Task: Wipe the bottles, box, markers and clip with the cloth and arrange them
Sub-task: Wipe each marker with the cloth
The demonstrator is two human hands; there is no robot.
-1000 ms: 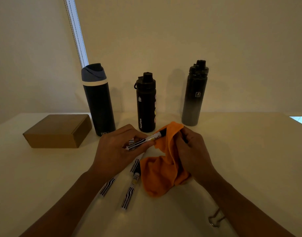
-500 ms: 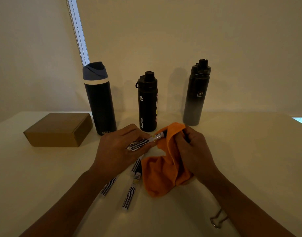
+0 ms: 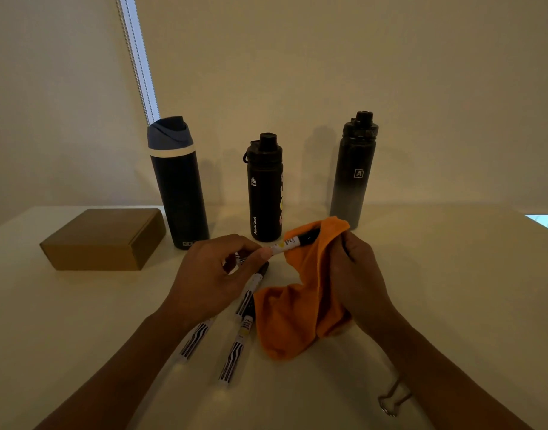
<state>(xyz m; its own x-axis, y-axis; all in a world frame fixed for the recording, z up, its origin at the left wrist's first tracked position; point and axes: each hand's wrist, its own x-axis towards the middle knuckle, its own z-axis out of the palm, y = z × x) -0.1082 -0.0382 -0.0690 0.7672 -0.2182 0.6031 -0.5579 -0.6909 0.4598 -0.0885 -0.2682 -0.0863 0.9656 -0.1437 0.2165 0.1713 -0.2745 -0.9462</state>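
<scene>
My left hand (image 3: 215, 279) pinches a white marker (image 3: 289, 243) by its striped end, its black cap poking into the orange cloth (image 3: 297, 308). My right hand (image 3: 358, 280) grips the cloth, wrapped around the marker's cap end. Under my left hand three more markers lie on the table: one (image 3: 253, 287) close to the cloth, one (image 3: 235, 355) in front and one (image 3: 194, 341) to the left. Three dark bottles stand at the back: a blue-lidded one (image 3: 178, 187), a short black one (image 3: 264, 193) and a tall grey-fading one (image 3: 353, 172). A brown box (image 3: 103, 240) sits left. A metal clip (image 3: 390, 398) lies beside my right forearm.
The pale table (image 3: 452, 274) ends at a wall behind the bottles. A window-blind strip (image 3: 136, 57) runs down the wall at the left. The table's right corner lies near a bright patch (image 3: 545, 220).
The marker's cap end has slid further into the cloth, and both hands have shifted slightly. Everything on the table stays put.
</scene>
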